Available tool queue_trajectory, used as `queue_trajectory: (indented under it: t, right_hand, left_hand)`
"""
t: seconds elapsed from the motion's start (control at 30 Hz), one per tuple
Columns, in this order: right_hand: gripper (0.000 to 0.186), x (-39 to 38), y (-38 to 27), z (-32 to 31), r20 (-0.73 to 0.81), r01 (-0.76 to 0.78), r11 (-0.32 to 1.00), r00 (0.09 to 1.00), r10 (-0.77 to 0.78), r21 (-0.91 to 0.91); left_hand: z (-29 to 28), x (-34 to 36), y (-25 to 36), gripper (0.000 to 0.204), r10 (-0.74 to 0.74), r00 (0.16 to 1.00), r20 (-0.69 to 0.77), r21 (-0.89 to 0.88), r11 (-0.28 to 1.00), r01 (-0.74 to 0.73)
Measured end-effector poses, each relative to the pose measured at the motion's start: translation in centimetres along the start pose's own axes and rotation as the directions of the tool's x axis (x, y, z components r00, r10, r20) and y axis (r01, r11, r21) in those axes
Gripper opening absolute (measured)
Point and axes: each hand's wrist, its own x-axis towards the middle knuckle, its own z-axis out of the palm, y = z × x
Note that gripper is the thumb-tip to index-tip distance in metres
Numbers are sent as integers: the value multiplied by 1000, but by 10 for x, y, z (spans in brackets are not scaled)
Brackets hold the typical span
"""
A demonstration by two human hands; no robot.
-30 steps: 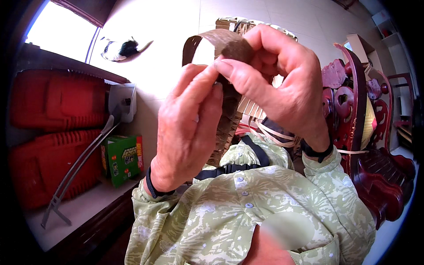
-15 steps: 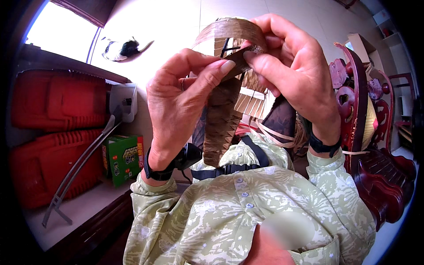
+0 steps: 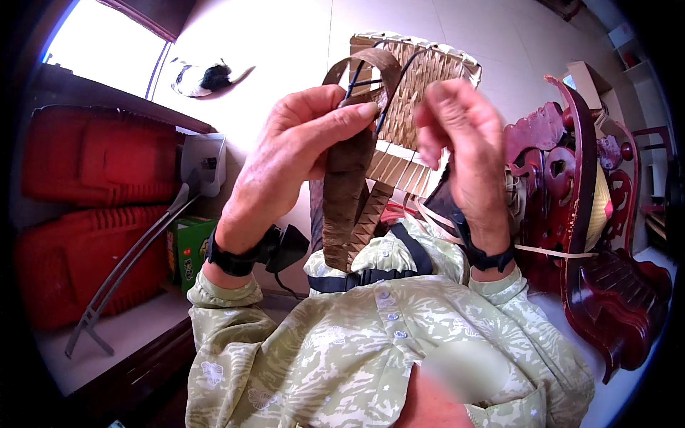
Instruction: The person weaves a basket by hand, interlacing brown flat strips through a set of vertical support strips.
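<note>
My left hand is closed in a pinch on a brown pleated strip that looks like folded leaf or fabric. The strip curves into a loop above the fingers, and its long tail hangs to my waist. My right hand is raised to the right, apart from the strip. Its bent fingers are smeared by motion, so whether they hold anything is unclear. Behind both hands stands a woven tan panel with a pale bound rim and thin dark rods across it, resting toward my lap.
Red plastic chairs or tubs lie at left beside a white bin, a grey metal frame and a green box. Carved dark-red wooden furniture stands at right. A black-and-white cat lies on the pale floor.
My right hand has let go of the strip and moved right and down, away from it. My left hand still pinches the strip and has shifted slightly left. More of the woven panel shows.
</note>
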Motion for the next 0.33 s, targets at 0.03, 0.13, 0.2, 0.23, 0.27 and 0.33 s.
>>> queue_trajectory:
  t: [0.03, 0.13, 0.2, 0.23, 0.27, 0.33]
  right_hand:
    - [31, -1, 6, -1, 70, -116, 991, 991, 112, 59]
    - [34, 8, 22, 4, 384, -284, 892, 913, 139, 352]
    - [32, 15, 32, 3, 489, -313, 865, 868, 92, 392]
    - [31, 18, 36, 2, 501, -327, 855, 860, 93, 402]
    - [30, 21, 40, 3, 515, -342, 844, 852, 94, 412]
    - [33, 23, 51, 1, 496, -350, 805, 864, 81, 479]
  left_hand:
    - [1, 0, -1, 14, -6, 1000, 13, -27, 1000, 6]
    - [10, -2, 7, 13, -52, 998, -28, -79, 996, 50]
    - [5, 0, 8, 13, -105, 993, 46, -50, 993, 107]
    - [2, 0, 8, 13, -132, 988, 79, -33, 990, 135]
    - [2, 2, 3, 15, -116, 993, 26, 34, 993, 115]
    - [6, 0, 12, 19, -210, 977, -18, 123, 970, 211]
